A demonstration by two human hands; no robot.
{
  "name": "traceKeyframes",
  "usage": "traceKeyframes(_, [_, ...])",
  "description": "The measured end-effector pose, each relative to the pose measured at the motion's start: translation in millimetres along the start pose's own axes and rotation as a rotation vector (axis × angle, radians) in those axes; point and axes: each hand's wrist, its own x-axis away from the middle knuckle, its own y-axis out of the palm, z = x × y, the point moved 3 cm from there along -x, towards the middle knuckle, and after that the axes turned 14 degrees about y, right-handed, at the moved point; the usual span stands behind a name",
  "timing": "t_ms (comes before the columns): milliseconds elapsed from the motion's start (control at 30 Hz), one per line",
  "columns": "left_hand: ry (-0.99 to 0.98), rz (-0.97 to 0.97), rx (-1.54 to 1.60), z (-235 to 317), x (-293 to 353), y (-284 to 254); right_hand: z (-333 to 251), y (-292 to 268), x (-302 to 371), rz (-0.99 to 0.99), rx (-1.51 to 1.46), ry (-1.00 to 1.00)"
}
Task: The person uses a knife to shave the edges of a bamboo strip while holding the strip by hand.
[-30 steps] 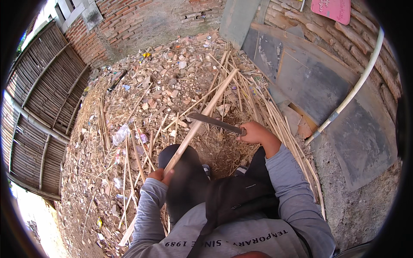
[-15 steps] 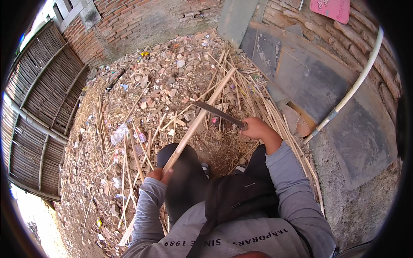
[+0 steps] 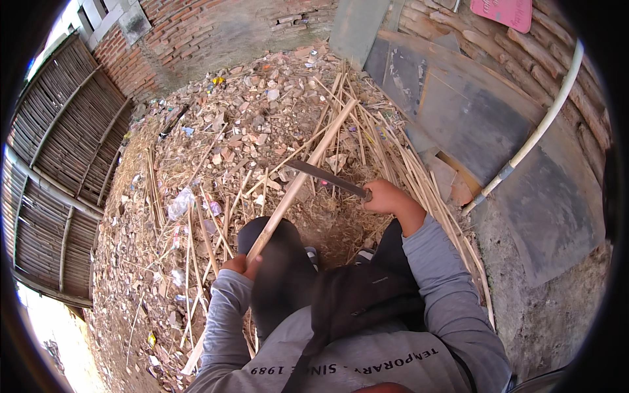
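Observation:
A long pale bamboo strip (image 3: 280,211) slants from beside my left knee up toward the far centre, its far end raised over the ground. Its near end is in my left hand (image 3: 242,267), which is closed around it next to my thigh. My right hand (image 3: 385,198) is closed on the handle of a dark-bladed machete (image 3: 331,177). The blade lies across the strip around its middle, its tip pointing left past it. Whether the edge bites into the bamboo, I cannot tell.
Loose bamboo strips (image 3: 407,164) lie heaped to the right, and more sticks (image 3: 190,252) lie to the left. Rubble and litter (image 3: 242,124) cover the ground. Dark panels (image 3: 472,124) and a pale pole (image 3: 540,128) lean at the right. A bamboo fence (image 3: 62,144) stands left.
The machete has shifted slightly left along with my right hand, and its blade has turned a little. My left hand still holds the strip in nearly the same place.

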Motion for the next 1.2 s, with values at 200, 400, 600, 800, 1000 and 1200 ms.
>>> traceKeyframes(200, [0.024, 0.002, 0.028, -8.7, -3.0, 4.7, -8.6, 8.6, 1.7, -0.012, 0.061, -0.045])
traceKeyframes(400, [0.038, 0.039, -0.003, -4.3, -1.1, 2.8, -0.8, -0.1, -0.2, 0.004, 0.045, -0.059])
traceKeyframes(600, [0.044, 0.051, -0.036, -17.1, -5.1, 10.7, -2.0, 3.6, -1.7, -0.041, 0.096, -0.011])
traceKeyframes(800, [0.036, 0.062, 0.011, -10.7, -2.6, 7.2, -6.7, 3.8, 0.9, -0.07, 0.029, 0.009])
traceKeyframes(1000, [0.051, 0.048, -0.009, -10.3, -3.1, 5.7, -5.2, 1.7, 2.6, -0.063, 0.023, 0.014])
traceKeyframes(1200, [0.059, 0.067, 0.044, -15.5, -3.4, 9.1, -0.6, 5.0, 0.5, -0.025, 0.011, -0.015])
